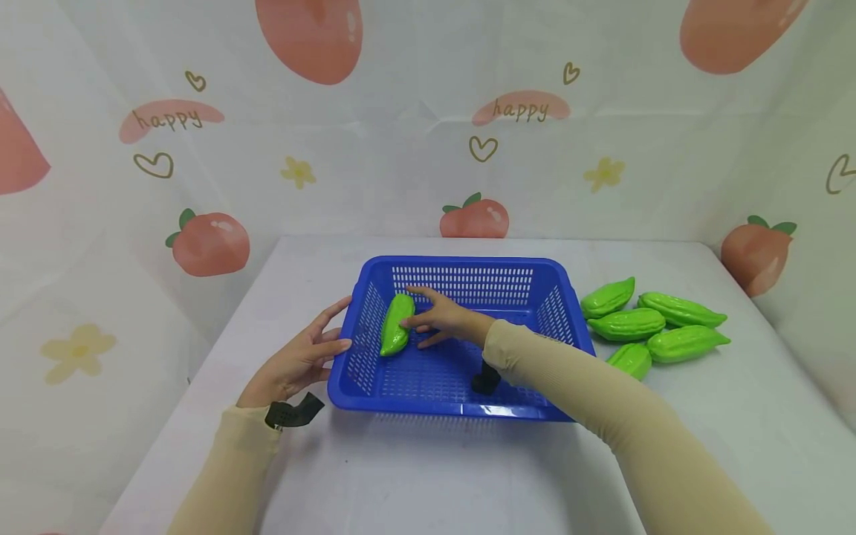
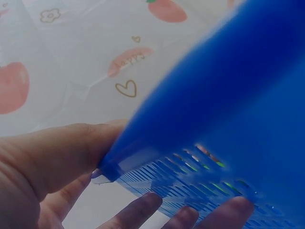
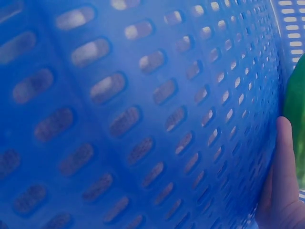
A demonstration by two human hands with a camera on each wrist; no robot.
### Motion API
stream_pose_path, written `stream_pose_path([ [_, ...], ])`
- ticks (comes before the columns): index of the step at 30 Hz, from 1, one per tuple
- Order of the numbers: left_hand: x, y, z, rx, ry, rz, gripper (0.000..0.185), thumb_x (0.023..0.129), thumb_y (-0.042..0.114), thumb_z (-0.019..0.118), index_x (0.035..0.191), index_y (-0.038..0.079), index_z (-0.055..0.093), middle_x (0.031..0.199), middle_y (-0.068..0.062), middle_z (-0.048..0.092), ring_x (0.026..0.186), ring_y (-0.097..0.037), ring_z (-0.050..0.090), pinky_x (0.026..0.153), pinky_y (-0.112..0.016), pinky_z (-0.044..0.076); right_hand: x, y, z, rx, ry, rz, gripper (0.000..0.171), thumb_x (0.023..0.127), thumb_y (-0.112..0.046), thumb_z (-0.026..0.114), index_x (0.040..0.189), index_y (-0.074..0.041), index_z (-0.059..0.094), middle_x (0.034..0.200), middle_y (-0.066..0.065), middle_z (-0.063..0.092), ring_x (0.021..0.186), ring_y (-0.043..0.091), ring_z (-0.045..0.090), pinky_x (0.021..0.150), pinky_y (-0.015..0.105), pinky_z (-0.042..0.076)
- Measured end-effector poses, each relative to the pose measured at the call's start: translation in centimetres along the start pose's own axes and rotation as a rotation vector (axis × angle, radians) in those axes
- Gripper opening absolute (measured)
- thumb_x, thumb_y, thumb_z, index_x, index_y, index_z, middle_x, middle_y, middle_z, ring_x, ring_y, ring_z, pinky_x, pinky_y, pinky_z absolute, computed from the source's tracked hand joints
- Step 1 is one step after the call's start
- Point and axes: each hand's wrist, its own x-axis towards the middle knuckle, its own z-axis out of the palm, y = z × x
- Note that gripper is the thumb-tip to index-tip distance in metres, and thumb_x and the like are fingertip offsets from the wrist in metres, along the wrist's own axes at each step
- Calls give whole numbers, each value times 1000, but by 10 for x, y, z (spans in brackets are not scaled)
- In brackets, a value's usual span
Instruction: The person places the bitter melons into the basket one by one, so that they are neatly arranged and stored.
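Now, over to the left hand (image 1: 301,362): it grips the left rim of the blue basket (image 1: 414,408), thumb at the rim, fingers reaching down the slotted outer wall. And inside, the right hand (image 1: 444,316), fingers spread wide! One fingertip is at the side of a green gourd (image 1: 397,327), another reaches out just past its far end; no pinch on it at all. That gourd lies in the basket, close by the left wall, its length running from the near side to the far side. Right wrist view: slotted blue wall nearly everywhere, with finger and gourd squeezed into the right edge.

Out on the white bench (image 1: 401,475), just right of the basket, it's five more gourds (image 1: 627,325) in a loose bunch, the nearest partly hidden by the right sleeve (image 1: 602,401). And behind it all, a pale backdrop (image 1: 401,163) with peaches, hearts and "happy" written twice!
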Motion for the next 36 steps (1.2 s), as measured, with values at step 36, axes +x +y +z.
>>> stream_pose_path([
  [36, -1, 1, 0, 1, -1, 4, 80, 95, 15, 62, 153, 42, 14, 155, -21, 29, 106, -23, 66, 87, -49, 55, 2, 2, 6, 11, -77, -32, 75, 90, 7, 61, 152, -21, 30, 113, 25, 59, 90, 24, 63, 83, 44, 58],
])
